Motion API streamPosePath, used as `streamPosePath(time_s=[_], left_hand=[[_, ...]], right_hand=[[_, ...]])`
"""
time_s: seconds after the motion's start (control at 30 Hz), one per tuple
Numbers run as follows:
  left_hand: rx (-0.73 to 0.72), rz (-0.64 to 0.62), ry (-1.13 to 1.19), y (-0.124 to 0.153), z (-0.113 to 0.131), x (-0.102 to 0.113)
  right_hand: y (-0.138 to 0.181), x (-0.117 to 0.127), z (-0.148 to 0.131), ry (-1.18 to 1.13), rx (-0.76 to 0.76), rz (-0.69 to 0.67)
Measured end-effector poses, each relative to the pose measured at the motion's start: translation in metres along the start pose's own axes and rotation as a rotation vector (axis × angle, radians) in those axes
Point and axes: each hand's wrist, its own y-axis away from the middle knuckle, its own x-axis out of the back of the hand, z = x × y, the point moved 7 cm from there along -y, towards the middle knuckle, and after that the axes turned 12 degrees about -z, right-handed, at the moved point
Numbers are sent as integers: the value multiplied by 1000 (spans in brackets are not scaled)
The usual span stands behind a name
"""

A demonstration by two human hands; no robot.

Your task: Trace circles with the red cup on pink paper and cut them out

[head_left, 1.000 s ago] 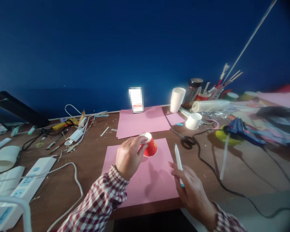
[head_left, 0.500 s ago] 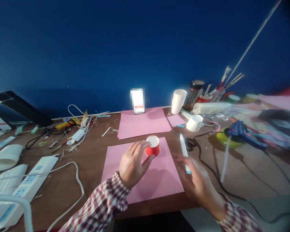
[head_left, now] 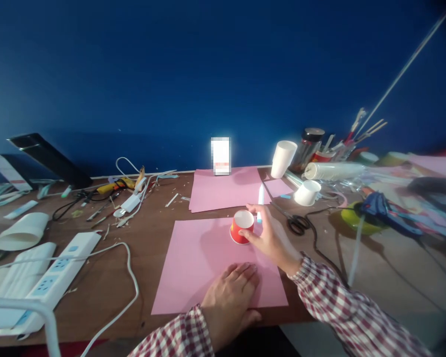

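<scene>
A short red paper cup (head_left: 241, 227) stands upside down on a sheet of pink paper (head_left: 186, 267), its white base facing up. My right hand (head_left: 273, 240) grips the cup from the right, thumb on the near side and a finger behind. A white marker with light blue ends (head_left: 260, 194) is tucked in the same hand's fingers and points up and away. My left hand (head_left: 232, 295) lies flat on the near part of the paper, apart from the cup, fingers stretched out and holding nothing.
More pink sheets (head_left: 223, 191) lie behind, below a bright phone screen (head_left: 221, 156). To the right are scissors (head_left: 297, 224), white paper cups (head_left: 307, 192), a jar (head_left: 310, 148) and a blue glue gun (head_left: 382, 213). A power strip (head_left: 52, 282) and cables occupy the left.
My left hand has left the cup and come down flat on the near part of the paper. My right hand, with the marker, has moved left and taken hold of the cup.
</scene>
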Motion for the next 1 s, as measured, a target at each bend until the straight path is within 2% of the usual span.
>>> streamPosePath(time_s=[0.4, 0.77, 1.0], left_hand=[[15, -23, 0, 7, 1, -6], [34, -49, 128, 9, -2, 17], [32, -21, 147, 10, -6, 11]], right_hand=[[-1, 2, 2, -57, 3, -29], [-2, 3, 3, -41, 9, -20], [-3, 7, 2, -40, 19, -9]])
